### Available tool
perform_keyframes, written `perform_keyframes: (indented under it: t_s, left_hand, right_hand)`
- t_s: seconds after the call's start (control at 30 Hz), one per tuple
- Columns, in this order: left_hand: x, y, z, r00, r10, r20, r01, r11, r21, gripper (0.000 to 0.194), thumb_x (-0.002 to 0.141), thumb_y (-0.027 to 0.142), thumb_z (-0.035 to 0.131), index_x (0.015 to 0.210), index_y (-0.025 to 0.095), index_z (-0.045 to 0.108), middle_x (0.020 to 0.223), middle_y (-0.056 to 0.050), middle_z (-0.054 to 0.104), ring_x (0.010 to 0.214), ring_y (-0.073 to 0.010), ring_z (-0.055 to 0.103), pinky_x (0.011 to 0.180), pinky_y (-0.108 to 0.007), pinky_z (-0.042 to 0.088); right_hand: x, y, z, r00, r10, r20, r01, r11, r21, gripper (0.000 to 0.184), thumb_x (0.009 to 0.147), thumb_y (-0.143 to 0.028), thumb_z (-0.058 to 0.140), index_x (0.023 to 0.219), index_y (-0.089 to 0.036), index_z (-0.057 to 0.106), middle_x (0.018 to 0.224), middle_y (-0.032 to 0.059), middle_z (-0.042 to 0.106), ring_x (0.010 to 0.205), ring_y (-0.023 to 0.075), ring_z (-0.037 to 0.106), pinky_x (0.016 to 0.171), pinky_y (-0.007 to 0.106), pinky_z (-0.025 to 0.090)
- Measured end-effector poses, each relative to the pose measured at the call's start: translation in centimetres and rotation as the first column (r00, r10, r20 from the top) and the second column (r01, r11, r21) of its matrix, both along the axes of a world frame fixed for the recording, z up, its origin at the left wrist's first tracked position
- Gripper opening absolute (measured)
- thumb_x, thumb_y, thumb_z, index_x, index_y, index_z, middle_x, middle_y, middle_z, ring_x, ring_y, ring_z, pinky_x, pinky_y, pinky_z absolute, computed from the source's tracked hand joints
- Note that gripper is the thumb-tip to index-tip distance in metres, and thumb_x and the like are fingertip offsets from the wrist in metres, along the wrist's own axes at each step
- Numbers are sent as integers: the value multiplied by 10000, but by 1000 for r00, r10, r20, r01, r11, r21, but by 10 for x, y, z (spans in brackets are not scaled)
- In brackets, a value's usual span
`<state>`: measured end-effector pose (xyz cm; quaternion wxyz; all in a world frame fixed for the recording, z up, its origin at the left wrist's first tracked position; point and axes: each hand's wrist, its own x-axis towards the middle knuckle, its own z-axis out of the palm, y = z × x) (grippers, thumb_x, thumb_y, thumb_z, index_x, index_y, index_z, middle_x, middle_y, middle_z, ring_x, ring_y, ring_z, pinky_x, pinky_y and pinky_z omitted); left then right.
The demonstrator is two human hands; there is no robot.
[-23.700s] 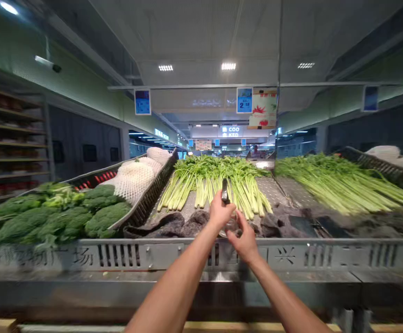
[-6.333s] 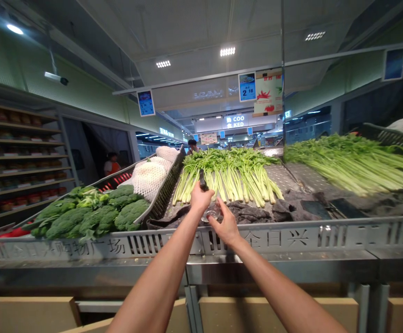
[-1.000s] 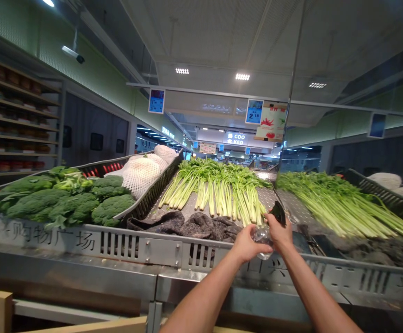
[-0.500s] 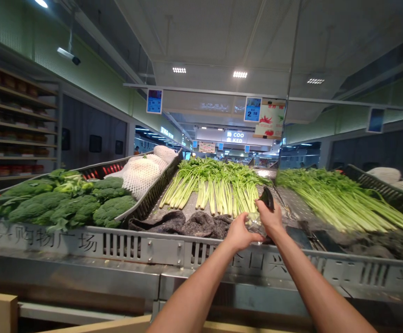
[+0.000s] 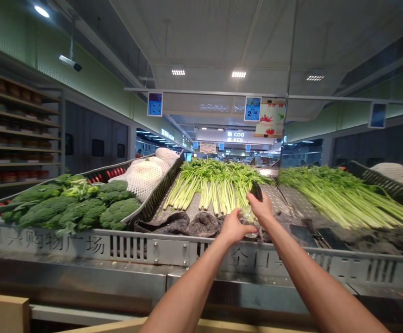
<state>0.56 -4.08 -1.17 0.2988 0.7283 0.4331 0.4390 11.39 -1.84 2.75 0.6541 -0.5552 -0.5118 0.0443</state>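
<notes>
- My left hand [image 5: 234, 226] curves around a small clear bottle [image 5: 247, 215], thumb across the near side low down and fingers at its side, so the hand is only as wide as the bottle
- My right hand [image 5: 262, 210] is closed around a black piece [image 5: 257, 190] that sticks up above my knuckles; I cannot tell whether it is joined to the bottle
- The bottle sits between my two hands, partly hidden by them, above the front edge of the display
- Just beyond my hands lies the celery [image 5: 218, 185], spread side by side on a metal tray [image 5: 274, 189], cut ends toward me and leaves at the back
- Dark crumpled cloth [image 5: 203, 225] runs along the front of the tray, behind the grey plastic barrier [image 5: 168, 252]
- To my left is broccoli [image 5: 48, 210], with white-netted produce [image 5: 144, 175] behind it, beside the celery
- On my right a mirror [image 5: 326, 115] shows the celery again
- Blue price cards [image 5: 253, 108] hang from a rail overhead
</notes>
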Motion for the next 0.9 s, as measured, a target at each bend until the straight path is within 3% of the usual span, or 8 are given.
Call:
perform_keyframes:
  t_s: [0.27,0.43,0.7,0.9]
  left_hand:
    - [-17,2,-6,998,57,15,-57,998,-21,815,397,445,707,1108,145,447,1035,-84,550,901,-206,512,778,-273,389]
    - [-29,0,-4,995,83,57,-82,996,-36,820,402,403,721,1128,152,434,1048,-80,554,917,-204,516,790,-260,383]
    - [-43,-4,9,987,138,79,-140,990,9,832,427,401,712,1157,146,407,1093,-91,528,961,-221,498,812,-280,375]
    - [-56,-4,6,980,190,51,-190,982,-15,851,413,430,712,1153,135,411,1095,-109,528,973,-236,492,816,-299,372]
  right_hand:
    - [-20,3,0,999,40,26,-38,995,-89,224,578,-347,457,639,-154,552,516,-13,478,490,123,412,458,229,296]
    - [-31,9,-2,994,106,36,-105,994,-31,256,578,-370,465,690,-155,548,534,-17,483,498,121,418,461,224,296]
    - [-47,12,14,978,199,57,-202,979,38,290,576,-373,468,730,-146,562,571,-9,507,504,113,415,465,222,299]
    - [-62,16,12,975,218,33,-216,975,-49,242,563,-363,465,626,-146,551,525,-10,487,478,111,405,437,221,280]
